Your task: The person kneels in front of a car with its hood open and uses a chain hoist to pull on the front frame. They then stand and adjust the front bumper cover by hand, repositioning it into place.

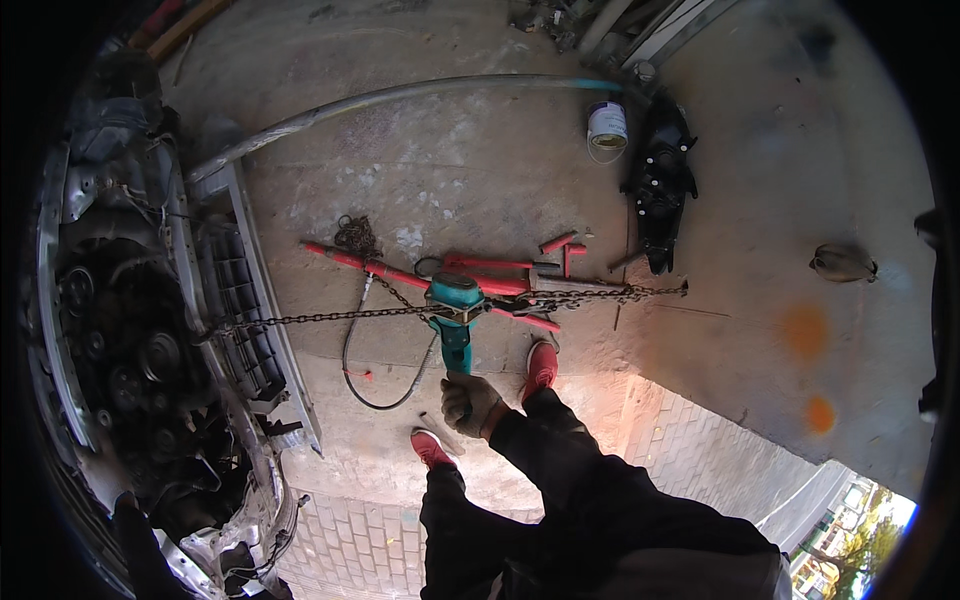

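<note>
Your gloved right hand (472, 404) is closed round the near end of the lever handle (456, 352) on the green chain hoist (455, 294), which sits near the middle of the scene, just beyond your red shoes (541, 368). Your left hand (104, 478) is at the near left, by the stripped vehicle front (186, 275); it is too dim to tell whether its fingers grip or lie spread. From the hoist, one chain (335, 317) stretches left in a nearly straight line to the vehicle, while a thicker chain run (592, 295) goes right. Red metal bars (376, 268) lie behind the hoist, with a chain heap (357, 238) on their far side and a black hose (346, 350) curving nearer, left of the handle.
</note>
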The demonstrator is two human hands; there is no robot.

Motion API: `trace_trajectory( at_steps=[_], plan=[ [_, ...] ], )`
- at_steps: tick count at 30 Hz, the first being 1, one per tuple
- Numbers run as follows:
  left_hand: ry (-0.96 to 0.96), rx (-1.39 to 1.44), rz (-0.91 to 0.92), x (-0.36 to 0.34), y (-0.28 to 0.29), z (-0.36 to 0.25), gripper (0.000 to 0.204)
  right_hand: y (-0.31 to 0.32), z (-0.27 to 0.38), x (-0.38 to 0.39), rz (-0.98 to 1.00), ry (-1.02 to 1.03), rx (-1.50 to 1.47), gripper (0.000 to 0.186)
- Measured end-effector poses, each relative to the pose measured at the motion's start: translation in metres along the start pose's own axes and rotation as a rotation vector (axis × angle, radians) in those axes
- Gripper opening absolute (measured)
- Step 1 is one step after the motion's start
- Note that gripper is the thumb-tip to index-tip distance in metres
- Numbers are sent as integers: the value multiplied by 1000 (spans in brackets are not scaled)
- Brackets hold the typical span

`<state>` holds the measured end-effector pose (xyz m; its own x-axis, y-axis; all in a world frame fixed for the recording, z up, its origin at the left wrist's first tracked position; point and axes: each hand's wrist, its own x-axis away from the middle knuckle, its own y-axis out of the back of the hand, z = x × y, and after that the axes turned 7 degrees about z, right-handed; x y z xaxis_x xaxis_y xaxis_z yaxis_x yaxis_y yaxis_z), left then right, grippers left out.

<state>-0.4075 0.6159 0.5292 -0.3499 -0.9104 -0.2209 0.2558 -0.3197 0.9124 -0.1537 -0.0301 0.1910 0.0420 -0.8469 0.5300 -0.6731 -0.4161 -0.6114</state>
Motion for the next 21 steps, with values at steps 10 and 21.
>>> trace_trajectory(
  at_steps=[10, 21],
  plan=[
    [-221, -403, 32, -2, -11, 21, 62, -15, -38, -250, 26, 521, -138, 30],
    [-110, -175, -30, -1, -9, 15, 55, -19, -11, -303, 154, 631, -101, 31]
  ],
)
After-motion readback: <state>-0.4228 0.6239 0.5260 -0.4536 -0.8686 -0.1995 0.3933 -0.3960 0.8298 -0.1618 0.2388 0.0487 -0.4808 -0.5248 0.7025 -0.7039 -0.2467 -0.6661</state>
